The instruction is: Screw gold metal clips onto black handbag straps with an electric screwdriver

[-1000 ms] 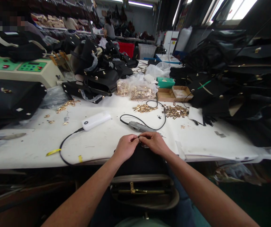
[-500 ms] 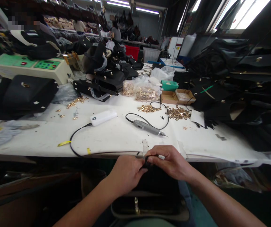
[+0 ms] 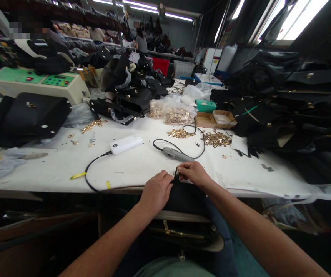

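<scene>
I saw the lap bag (image 3: 187, 198) black with a gold zipper (image 3: 166, 227), the tabletop (image 3: 130, 171) dark-specked white, the tool (image 3: 178, 154) grey. On my remote feed the oblong device (image 3: 126, 144) showed white, its cable (image 3: 106, 154) black with a yellow tag (image 3: 78, 176); the box (image 3: 205, 105) was green, the crate (image 3: 161, 66) red.

Beyond the left hand (image 3: 157, 190) and right hand (image 3: 193, 173), a gray handheld tool (image 3: 177, 154) and its looped cord (image 3: 204, 146) block 12 o'clock, with loose metal pieces (image 3: 215, 138) farther out at 1. A white device (image 3: 127, 144) bars 10 o'clock, its black cable (image 3: 92, 160) arcing across 9. Bare tabletop (image 3: 246, 175) opens a passage at 3 o'clock, short of black bags (image 3: 306, 82) piled at 2.
</scene>
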A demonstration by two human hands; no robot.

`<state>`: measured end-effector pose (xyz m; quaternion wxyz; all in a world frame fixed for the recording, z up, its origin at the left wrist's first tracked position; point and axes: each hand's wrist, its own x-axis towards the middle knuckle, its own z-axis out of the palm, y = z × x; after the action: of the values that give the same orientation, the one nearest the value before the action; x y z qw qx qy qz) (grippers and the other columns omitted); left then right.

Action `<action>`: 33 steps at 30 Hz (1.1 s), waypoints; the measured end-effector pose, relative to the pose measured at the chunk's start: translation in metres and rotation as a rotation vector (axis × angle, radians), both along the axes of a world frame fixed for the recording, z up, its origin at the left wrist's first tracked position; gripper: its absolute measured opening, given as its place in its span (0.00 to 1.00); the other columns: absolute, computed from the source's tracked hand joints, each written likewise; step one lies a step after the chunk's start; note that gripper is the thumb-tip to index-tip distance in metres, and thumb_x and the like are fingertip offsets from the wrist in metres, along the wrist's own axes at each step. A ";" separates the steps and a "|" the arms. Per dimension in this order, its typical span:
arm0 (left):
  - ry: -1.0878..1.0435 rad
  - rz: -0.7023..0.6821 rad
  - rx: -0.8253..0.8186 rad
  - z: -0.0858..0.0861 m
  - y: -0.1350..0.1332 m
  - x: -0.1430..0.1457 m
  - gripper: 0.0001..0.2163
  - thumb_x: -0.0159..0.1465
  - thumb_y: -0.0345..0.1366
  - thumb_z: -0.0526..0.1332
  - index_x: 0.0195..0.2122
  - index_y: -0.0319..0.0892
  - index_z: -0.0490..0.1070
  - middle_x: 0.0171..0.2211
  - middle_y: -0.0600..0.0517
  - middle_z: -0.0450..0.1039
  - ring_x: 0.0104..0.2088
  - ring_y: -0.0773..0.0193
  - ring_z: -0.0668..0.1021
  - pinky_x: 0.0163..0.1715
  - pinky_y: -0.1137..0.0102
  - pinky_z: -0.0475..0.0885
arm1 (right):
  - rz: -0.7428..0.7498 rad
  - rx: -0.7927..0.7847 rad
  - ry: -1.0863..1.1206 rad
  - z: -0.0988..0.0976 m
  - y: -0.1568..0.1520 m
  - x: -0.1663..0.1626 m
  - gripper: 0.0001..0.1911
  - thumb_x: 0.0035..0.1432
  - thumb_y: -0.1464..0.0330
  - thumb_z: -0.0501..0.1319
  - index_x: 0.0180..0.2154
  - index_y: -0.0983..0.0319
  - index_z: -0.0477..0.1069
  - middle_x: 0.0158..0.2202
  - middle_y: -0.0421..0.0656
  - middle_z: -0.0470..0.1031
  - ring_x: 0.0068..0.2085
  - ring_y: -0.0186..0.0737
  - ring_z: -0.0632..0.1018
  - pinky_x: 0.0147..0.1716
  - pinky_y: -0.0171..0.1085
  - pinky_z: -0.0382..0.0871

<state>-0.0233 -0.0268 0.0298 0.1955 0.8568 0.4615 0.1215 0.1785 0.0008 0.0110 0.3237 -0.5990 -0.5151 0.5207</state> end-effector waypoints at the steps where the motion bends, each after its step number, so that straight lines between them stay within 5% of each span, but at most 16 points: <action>1: -0.004 -0.017 0.012 -0.002 0.002 0.001 0.08 0.68 0.31 0.57 0.45 0.45 0.74 0.43 0.49 0.73 0.44 0.59 0.76 0.46 0.66 0.71 | -0.005 -0.008 -0.028 -0.002 0.003 0.001 0.09 0.56 0.65 0.63 0.31 0.64 0.79 0.21 0.40 0.77 0.23 0.33 0.76 0.27 0.31 0.70; 10: 0.134 -0.144 0.095 -0.005 0.014 0.006 0.08 0.70 0.33 0.56 0.38 0.43 0.76 0.37 0.47 0.73 0.40 0.56 0.75 0.40 0.63 0.71 | 0.044 -0.044 -0.264 -0.008 0.015 0.003 0.08 0.56 0.68 0.62 0.31 0.61 0.81 0.18 0.37 0.76 0.21 0.33 0.75 0.22 0.29 0.64; 17: -0.006 -0.150 0.117 -0.024 0.018 0.004 0.12 0.71 0.32 0.55 0.51 0.44 0.74 0.46 0.48 0.74 0.45 0.57 0.74 0.47 0.63 0.73 | 0.012 -0.053 -0.248 -0.005 0.015 0.001 0.07 0.56 0.68 0.62 0.31 0.61 0.81 0.18 0.38 0.76 0.22 0.34 0.77 0.22 0.29 0.65; 20: 0.068 -0.191 0.116 -0.022 0.019 0.005 0.12 0.72 0.33 0.52 0.50 0.43 0.74 0.44 0.47 0.75 0.43 0.56 0.74 0.43 0.61 0.74 | 0.012 -0.011 -0.289 -0.004 0.015 0.002 0.08 0.56 0.68 0.63 0.31 0.60 0.81 0.19 0.37 0.76 0.22 0.34 0.77 0.23 0.30 0.65; 26: 0.136 -0.259 0.156 -0.013 0.023 0.009 0.13 0.71 0.32 0.52 0.52 0.42 0.73 0.55 0.43 0.72 0.47 0.52 0.73 0.42 0.57 0.75 | 0.030 0.126 -0.402 -0.006 0.015 0.001 0.06 0.56 0.68 0.64 0.30 0.59 0.81 0.26 0.39 0.80 0.27 0.36 0.77 0.28 0.33 0.66; 33: 0.196 -0.317 0.144 -0.007 0.029 0.010 0.13 0.71 0.32 0.52 0.52 0.41 0.72 0.52 0.45 0.75 0.46 0.52 0.73 0.40 0.59 0.74 | -0.005 0.105 -0.356 -0.014 0.013 0.002 0.05 0.57 0.68 0.64 0.32 0.60 0.79 0.23 0.38 0.76 0.23 0.34 0.74 0.26 0.32 0.64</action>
<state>-0.0129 0.0018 0.0231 0.1043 0.9382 0.3278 0.0379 0.1807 0.0138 -0.0027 0.2594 -0.6653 -0.5894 0.3778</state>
